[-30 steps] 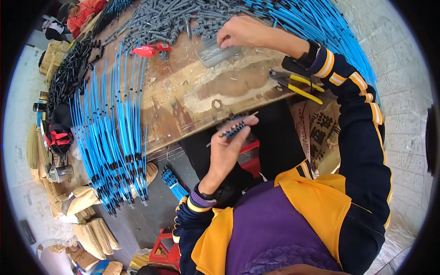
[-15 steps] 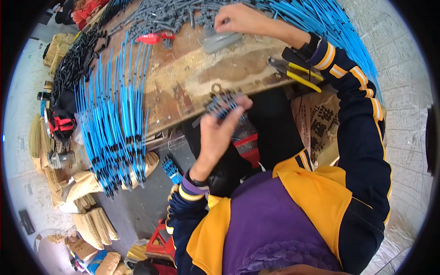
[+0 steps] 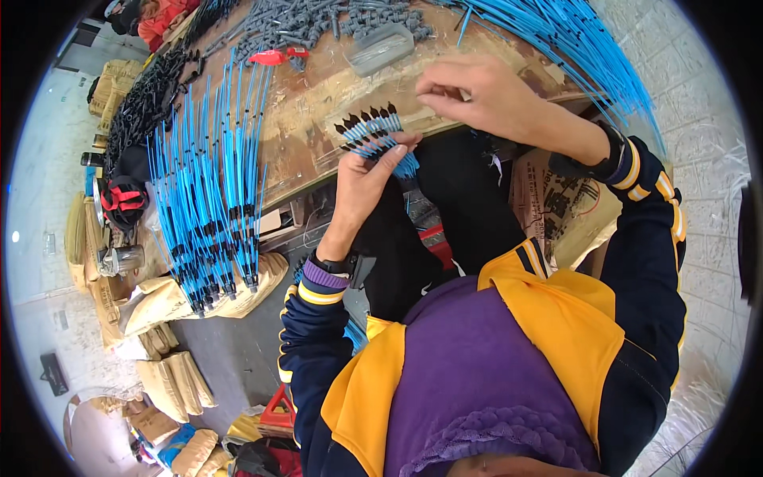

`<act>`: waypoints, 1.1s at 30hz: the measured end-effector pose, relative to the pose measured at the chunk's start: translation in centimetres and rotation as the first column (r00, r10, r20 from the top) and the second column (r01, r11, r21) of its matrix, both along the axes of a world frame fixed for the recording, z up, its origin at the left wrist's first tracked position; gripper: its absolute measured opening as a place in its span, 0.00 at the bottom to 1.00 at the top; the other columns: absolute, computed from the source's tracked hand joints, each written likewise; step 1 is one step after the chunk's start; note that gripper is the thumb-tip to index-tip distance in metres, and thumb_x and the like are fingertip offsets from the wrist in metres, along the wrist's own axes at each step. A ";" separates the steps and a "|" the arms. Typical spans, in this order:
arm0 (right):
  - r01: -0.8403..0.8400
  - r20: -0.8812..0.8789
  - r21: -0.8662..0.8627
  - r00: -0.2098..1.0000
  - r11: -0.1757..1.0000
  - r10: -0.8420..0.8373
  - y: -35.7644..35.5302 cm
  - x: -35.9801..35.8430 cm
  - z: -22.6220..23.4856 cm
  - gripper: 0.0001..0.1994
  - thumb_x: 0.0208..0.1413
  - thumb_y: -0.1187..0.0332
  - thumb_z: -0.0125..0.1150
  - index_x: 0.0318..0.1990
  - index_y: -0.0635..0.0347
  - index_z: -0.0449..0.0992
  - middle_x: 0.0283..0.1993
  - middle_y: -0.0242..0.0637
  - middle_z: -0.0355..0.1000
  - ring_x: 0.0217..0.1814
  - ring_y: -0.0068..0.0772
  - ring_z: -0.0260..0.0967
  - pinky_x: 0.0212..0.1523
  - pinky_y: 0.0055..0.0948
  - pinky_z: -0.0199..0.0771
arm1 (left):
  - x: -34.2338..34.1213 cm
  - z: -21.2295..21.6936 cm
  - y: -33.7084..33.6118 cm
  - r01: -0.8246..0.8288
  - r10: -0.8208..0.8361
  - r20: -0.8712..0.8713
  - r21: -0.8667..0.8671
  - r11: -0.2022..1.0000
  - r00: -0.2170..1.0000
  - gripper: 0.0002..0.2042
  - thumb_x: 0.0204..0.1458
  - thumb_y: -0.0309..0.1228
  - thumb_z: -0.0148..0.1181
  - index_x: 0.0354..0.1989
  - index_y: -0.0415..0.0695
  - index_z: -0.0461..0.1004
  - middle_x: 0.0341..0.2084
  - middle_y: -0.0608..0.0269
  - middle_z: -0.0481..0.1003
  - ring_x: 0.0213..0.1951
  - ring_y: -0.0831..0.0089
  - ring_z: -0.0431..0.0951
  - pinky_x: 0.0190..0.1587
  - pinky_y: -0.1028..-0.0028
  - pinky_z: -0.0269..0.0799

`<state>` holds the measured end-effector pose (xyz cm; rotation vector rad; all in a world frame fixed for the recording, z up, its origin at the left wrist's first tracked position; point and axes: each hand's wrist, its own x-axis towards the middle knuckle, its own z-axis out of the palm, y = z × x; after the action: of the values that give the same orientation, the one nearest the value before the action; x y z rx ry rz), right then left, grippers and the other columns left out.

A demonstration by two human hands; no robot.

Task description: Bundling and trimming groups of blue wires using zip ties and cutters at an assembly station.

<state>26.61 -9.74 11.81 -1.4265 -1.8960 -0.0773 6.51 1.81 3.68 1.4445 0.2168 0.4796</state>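
My left hand (image 3: pixel 364 183) grips a fanned bunch of thin blue tubes with black tips (image 3: pixel 372 131), held just above the near edge of the wooden workbench (image 3: pixel 310 119). My right hand (image 3: pixel 477 95) hovers close to the right of the bunch, fingers pinched together near the tips; whether it holds a small part I cannot tell. A heap of grey plastic connectors (image 3: pixel 318 20) lies at the far side of the bench.
Rows of blue tubes with black ends (image 3: pixel 211 191) hang over the bench's left side. More long blue tubes (image 3: pixel 580 40) run along the right. A clear plastic box (image 3: pixel 381 48), a red tool (image 3: pixel 274 57), black parts (image 3: pixel 151 87) and sacks (image 3: pixel 171 381) on the floor.
My left hand has raised the tube bunch up to the bench edge. My right hand has come back from the far connector heap toward the bunch's tips.
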 end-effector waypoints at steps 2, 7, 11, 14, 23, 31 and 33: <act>0.008 -0.020 0.034 1.000 0.999 -0.007 -0.1 -0.2 -0.6 0.12 0.52 0.76 0.60 0.46 0.58 0.77 0.31 0.36 0.71 0.28 0.30 0.68 0.29 0.28 0.67 | 0.3 0.1 0.1 0.010 -0.010 0.012 -0.016 1.000 1.000 0.10 0.60 0.23 0.53 0.47 0.32 0.75 0.44 0.54 0.78 0.49 0.68 0.77 0.55 0.71 0.70; 0.010 0.010 0.028 1.000 1.000 -0.010 -0.1 -0.6 -1.3 0.18 0.52 0.78 0.57 0.52 0.56 0.75 0.30 0.38 0.67 0.28 0.32 0.66 0.29 0.29 0.66 | 0.6 -0.2 0.2 0.018 -0.015 0.043 -0.064 0.998 0.999 0.10 0.60 0.23 0.53 0.47 0.32 0.74 0.44 0.52 0.78 0.49 0.66 0.77 0.55 0.70 0.71; -0.013 -0.058 -0.053 0.998 0.999 0.010 -0.1 -0.8 -1.4 0.23 0.51 0.79 0.55 0.57 0.54 0.72 0.29 0.38 0.64 0.27 0.33 0.64 0.29 0.30 0.65 | 0.8 0.0 0.2 -0.002 0.005 0.059 -0.052 0.999 0.998 0.10 0.60 0.22 0.52 0.47 0.31 0.74 0.44 0.51 0.78 0.49 0.65 0.77 0.55 0.70 0.71; -0.030 -0.100 -0.096 0.995 0.995 0.021 -0.2 -0.7 -1.5 0.26 0.50 0.80 0.53 0.60 0.54 0.70 0.29 0.38 0.62 0.27 0.34 0.63 0.30 0.30 0.64 | 0.9 -0.1 0.3 -0.008 0.011 0.066 -0.044 0.999 0.998 0.10 0.60 0.22 0.52 0.46 0.31 0.74 0.44 0.51 0.78 0.49 0.65 0.77 0.55 0.70 0.71; -0.033 -0.095 -0.119 0.995 0.992 0.021 0.0 -0.8 -1.3 0.26 0.51 0.79 0.51 0.60 0.55 0.69 0.30 0.39 0.63 0.30 0.35 0.64 0.32 0.31 0.65 | 0.8 -0.2 0.3 -0.002 0.002 0.054 -0.007 1.000 0.999 0.10 0.60 0.23 0.53 0.46 0.31 0.74 0.44 0.50 0.77 0.49 0.65 0.77 0.56 0.70 0.71; -0.024 -0.064 -0.141 0.998 0.990 0.015 0.1 -0.7 -1.1 0.24 0.53 0.78 0.48 0.59 0.55 0.69 0.33 0.42 0.64 0.34 0.39 0.65 0.37 0.33 0.66 | 0.8 -0.2 0.3 0.006 -0.004 0.071 -0.034 0.999 0.997 0.10 0.60 0.23 0.53 0.46 0.31 0.74 0.44 0.50 0.77 0.49 0.65 0.77 0.56 0.70 0.71; -0.044 -0.090 -0.131 0.995 0.990 0.032 0.2 -0.7 -1.2 0.23 0.54 0.78 0.48 0.59 0.56 0.69 0.34 0.42 0.64 0.35 0.40 0.65 0.37 0.34 0.66 | 0.8 -0.2 0.3 0.007 -0.004 0.071 -0.036 0.999 0.997 0.10 0.60 0.23 0.53 0.46 0.31 0.74 0.44 0.50 0.77 0.49 0.65 0.77 0.56 0.70 0.71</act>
<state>25.92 -9.57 10.63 -1.4560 -1.8845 0.1302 7.31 2.10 3.47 1.3898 0.1637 0.5191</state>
